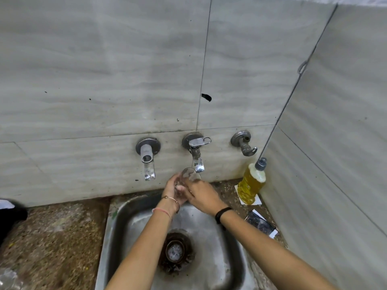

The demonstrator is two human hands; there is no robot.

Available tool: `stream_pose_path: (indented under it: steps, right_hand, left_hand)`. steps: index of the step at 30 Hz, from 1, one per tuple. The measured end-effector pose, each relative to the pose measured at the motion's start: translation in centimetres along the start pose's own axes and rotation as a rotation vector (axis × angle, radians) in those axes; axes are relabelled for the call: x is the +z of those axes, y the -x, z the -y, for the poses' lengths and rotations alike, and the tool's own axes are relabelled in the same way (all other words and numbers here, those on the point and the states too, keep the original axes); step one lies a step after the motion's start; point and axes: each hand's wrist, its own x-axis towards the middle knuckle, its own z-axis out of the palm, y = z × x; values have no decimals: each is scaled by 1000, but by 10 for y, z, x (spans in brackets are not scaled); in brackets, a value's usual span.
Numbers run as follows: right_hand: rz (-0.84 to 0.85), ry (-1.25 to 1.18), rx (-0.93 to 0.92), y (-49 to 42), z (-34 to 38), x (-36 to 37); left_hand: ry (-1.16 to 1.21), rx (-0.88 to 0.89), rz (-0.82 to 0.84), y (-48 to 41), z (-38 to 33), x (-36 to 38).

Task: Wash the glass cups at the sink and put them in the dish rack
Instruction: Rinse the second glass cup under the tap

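Observation:
A clear glass cup [187,174] is held tilted just under the spout of the middle tap [196,152], above the back of the steel sink [125,218]. My left hand [172,190] wraps around the cup's lower part from the left. My right hand [200,195] grips it from the right, fingers over the side of the cup. The bottom of the cup is hidden by both hands. No dish rack is in view.
A second tap [147,158] is on the wall to the left and a small valve [244,143] to the right. A bottle of yellow dish liquid [252,183] stands in the right corner. The drain [175,251] lies mid-sink. Speckled stone counter [52,237] flanks the sink.

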Motion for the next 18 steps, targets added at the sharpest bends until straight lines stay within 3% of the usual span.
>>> stream_pose_path:
  steps: [2,6,7,11,15,16,18]
  right_hand:
    - [-19,-43,93,-3,7,0]
    - [-10,279,-294,2,-20,-8]
    - [-29,325,-318,4,-24,-6]
    - [-14,35,1,7,6,-5]
    - [-125,354,-317,6,-18,-9]
    - [-127,372,-318,8,-21,-6]
    - [-75,191,-136,10,-7,-4]
  left_hand:
    - [44,41,21,0,7,2]
    - [59,3,61,1,3,0]
    - [40,-9,66,2,2,-1]
    - [29,11,124,5,7,4]
    - [39,-19,162,7,0,1]
    - [20,-24,152,5,-1,-1]
    - [19,-9,167,8,1,1]
